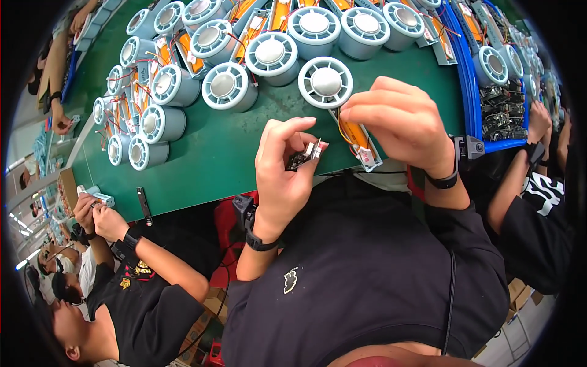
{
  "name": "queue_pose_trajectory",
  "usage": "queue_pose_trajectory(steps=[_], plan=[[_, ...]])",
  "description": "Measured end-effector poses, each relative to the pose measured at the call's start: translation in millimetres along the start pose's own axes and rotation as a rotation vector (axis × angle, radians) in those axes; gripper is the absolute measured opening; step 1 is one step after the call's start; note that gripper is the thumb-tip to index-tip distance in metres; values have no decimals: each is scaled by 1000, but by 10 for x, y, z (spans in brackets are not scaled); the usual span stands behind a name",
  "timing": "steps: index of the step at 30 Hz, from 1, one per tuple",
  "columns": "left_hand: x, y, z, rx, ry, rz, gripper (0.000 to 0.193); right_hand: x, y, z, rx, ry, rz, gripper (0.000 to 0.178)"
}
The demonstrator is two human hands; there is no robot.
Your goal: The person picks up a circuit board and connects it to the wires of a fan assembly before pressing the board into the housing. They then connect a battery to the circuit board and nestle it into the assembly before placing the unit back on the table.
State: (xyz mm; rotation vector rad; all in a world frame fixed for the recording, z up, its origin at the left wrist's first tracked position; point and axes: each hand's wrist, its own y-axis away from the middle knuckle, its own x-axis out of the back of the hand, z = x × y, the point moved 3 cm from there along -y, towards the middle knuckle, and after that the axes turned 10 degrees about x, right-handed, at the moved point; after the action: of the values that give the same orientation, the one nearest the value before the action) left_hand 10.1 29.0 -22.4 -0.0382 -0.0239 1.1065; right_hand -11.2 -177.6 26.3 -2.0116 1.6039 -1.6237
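Two hands are at the near edge of the green counter [226, 156]. The left hand [282, 165] grips a small circuit board [301, 159] between thumb and fingers, above the counter. The right hand [400, 122] has its fingertips closed together at the upper end of an orange battery [354, 133]; whether they pinch a wire cannot be told. Said battery lies in an open case [372, 163] by the near edge, just below a blue cylinder [326, 82]. Circuit boards fill a blue bin [472, 92] at the right edge.

passage over green tabletop [214, 160] leftward, blue cylinders [269, 54] beyond
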Motion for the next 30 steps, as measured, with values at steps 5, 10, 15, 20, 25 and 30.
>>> queue_pose_trajectory(steps=[5, 10, 15, 20, 25, 30], plan=[[41, -40, 78, 83, -174, 22, 39, -48, 101, 38, -44, -25, 35, 31], [19, -67, 155, 71, -60, -67, 35, -112, 53, -42, 0, -72, -17, 33], [12, -33, 120, 121, 184, -73, 43, -162, 9, -35, 47, -96, -26, 34], [20, -33, 111, 136, 104, -229, 49, -208, -7, 21, -4, -73, 160, 29], [33, -26, 161, 155, 74, -165, 52, -313, 24, -50, -368, -353, 379, 23], [66, -42, 183, 200, 46, -180, 53, -290, 16, 35, -254, -280, 252, 22]])
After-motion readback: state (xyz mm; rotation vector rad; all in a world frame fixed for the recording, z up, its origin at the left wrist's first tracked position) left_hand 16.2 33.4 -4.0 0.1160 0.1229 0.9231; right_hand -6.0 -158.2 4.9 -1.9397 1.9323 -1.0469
